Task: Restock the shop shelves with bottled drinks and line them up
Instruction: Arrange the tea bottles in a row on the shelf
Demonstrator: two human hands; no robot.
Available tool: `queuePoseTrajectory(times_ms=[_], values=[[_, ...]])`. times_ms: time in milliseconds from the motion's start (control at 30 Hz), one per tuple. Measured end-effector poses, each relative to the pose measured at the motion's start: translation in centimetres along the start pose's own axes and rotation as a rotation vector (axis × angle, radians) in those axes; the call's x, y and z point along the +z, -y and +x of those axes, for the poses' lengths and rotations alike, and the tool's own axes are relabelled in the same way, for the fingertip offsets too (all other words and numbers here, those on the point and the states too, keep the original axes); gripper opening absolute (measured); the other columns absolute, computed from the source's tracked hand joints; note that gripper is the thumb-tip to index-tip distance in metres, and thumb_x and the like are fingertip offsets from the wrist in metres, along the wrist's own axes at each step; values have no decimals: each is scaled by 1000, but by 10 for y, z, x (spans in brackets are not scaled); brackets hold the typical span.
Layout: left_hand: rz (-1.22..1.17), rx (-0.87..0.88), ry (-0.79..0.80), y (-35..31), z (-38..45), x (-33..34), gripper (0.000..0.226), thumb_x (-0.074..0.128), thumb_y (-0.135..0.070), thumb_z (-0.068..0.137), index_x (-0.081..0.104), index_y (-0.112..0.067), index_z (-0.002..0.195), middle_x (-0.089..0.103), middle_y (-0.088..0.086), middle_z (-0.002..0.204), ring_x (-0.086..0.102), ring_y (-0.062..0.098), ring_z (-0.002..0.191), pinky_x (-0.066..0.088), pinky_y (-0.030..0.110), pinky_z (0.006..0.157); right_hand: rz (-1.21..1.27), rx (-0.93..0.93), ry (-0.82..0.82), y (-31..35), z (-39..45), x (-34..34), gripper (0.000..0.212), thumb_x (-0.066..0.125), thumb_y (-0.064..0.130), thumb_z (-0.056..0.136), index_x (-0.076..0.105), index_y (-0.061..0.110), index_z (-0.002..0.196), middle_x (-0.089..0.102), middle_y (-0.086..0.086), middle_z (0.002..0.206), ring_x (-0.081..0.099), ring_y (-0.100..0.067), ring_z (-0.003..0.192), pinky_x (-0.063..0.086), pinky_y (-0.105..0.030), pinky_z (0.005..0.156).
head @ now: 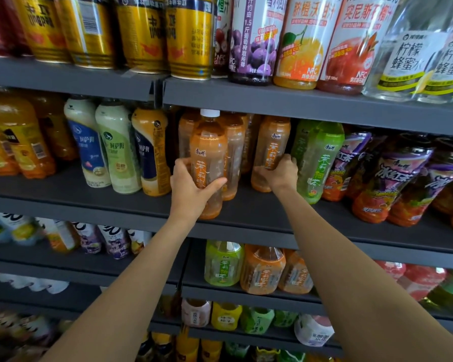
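Item: clear plastic bottle of amber tea with orange label and white cap (208, 163), upright at the front edge of the dark grey metal middle shelf (246, 212), gripped low on its body by the left hand (191, 189), fingers and thumb wrapped round it. Companion item: a second orange-labelled tea bottle (271, 152), standing further back and to the right, its lower half held by the right hand (279, 173). Handling note — the step looks like squaring both into their row; best kept vertical, slid on their bases, labels turned outward, fronts brought level. Adjacent stock: more orange tea bottles (233, 152) close behind; a green-labelled tea bottle (317, 160) just beside the right hand, easily knocked; cream and blue milk-tea bottles (115, 145) to the left. Overhead — the upper shelf edge (298, 103) leaves little clearance above the cap.
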State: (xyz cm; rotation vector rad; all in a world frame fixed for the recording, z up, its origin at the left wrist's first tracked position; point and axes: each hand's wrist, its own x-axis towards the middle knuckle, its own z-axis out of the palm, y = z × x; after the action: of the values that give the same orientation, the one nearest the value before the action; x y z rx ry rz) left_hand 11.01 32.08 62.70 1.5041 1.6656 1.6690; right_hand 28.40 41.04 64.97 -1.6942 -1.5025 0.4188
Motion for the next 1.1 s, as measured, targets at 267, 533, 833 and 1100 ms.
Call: queuePoseTrajectory(times_ms=[267, 533, 833, 1100], values=[[14, -8, 69, -1, 2, -7, 68, 80, -40, 64, 32, -27, 111, 52, 3, 122, 47, 22, 118, 43, 45, 100, 46, -279, -340, 19, -41, -8, 61, 68, 38, 82, 49, -2, 123, 51, -17, 122, 46, -29, 114, 40, -34, 96], [18, 12, 18, -5, -5, -21, 65, 81, -33, 65, 33, -23, 108, 54, 5, 116, 52, 18, 109, 42, 29, 90, 231, -237, 272, 47, -41, 17, 71, 73, 21, 78, 35, 10, 137, 47, -10, 134, 46, -24, 125, 38, -32, 102], [-12, -29, 93, -12, -6, -29, 65, 80, -29, 69, 32, -21, 112, 53, 1, 117, 50, 11, 105, 39, 23, 85, 208, -149, 318, 29, -47, 26, 65, 73, 23, 79, 41, 8, 134, 55, -9, 130, 51, -24, 121, 43, -34, 101], [-18, -25, 87, -13, -8, -33, 64, 81, -28, 67, 35, -21, 111, 53, -2, 112, 50, 9, 103, 39, 22, 83, 279, -125, 363, 29, -50, 24, 63, 72, 19, 79, 42, 11, 134, 55, -8, 129, 52, -22, 119, 44, -38, 101]])
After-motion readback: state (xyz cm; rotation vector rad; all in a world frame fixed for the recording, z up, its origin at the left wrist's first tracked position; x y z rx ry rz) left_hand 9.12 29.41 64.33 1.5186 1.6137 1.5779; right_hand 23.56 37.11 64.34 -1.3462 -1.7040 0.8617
